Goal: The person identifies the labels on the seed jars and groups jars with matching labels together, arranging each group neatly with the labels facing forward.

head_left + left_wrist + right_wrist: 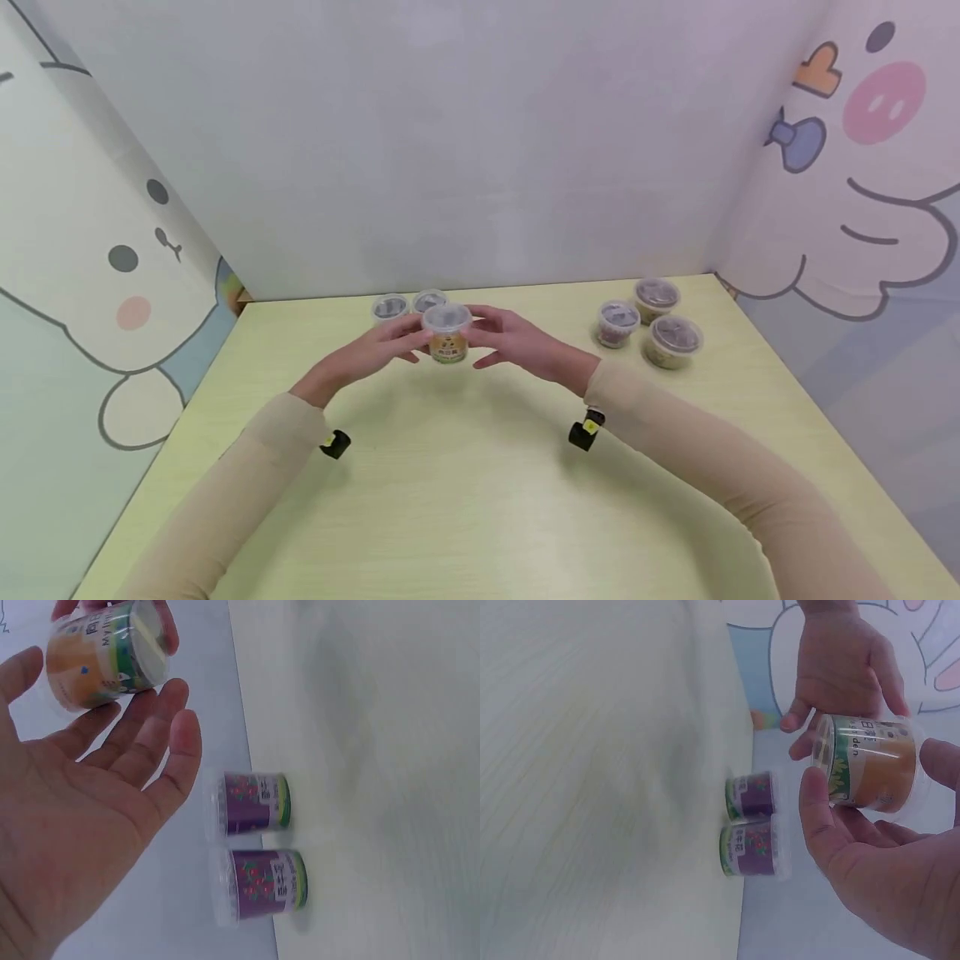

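A small clear-lidded plastic tub (448, 335) with an orange and green label is held up over the far middle of the table. From its left side my left hand (378, 346) grips it, thumb near the lid and fingers reaching behind. My right hand (517, 342) grips the opposite side the same way. In the left wrist view the tub (109, 660) lies tilted between the fingers and thumb of the left hand (90, 791). The right wrist view has the tub (874, 761) between the thumb and fingers of the right hand (877, 877).
Just behind the left hand stand two lidded tubs with purple labels, a nearer one (259, 885) and another (255, 801). At the back right of the pale table (450, 492) are three more lidded tubs (617, 325). A white wall (450, 167) rises behind.
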Motion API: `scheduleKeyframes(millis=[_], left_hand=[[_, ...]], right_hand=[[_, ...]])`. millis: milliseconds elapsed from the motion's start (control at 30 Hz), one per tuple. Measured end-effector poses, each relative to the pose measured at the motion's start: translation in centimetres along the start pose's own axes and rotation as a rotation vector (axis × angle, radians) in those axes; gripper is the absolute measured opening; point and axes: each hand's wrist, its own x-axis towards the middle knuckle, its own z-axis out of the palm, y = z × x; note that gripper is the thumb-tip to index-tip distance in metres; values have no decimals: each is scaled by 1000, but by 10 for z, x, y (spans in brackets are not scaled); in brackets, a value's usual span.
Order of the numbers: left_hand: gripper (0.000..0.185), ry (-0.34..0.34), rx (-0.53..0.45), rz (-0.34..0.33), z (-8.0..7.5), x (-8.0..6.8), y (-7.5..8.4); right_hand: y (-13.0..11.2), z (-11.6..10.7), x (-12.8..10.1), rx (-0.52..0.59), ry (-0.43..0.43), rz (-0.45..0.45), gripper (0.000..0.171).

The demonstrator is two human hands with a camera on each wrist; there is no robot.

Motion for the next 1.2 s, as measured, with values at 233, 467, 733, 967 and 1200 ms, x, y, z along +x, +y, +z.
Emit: scheduleKeyframes(millis=[233,467,733,967,1200], left_hand=[[59,39,-24,-21,-20,-32,-9],[66,33,-83,-82,-17,-54,-29],[66,129,-140,-149,-10,-61,-52],[63,237,-149,-215,-8,-63,-55],[64,247,-172,-251,-7,-60,-61]], right_hand=[[4,34,27,-143,-8,-120,67],[18,54,47,-180,-65,-118,67],[40,72,66,-145,-39,-53,66],[49,85,80,-117,-25,-88,61],[56,89,88,-190,10,-73,65]])
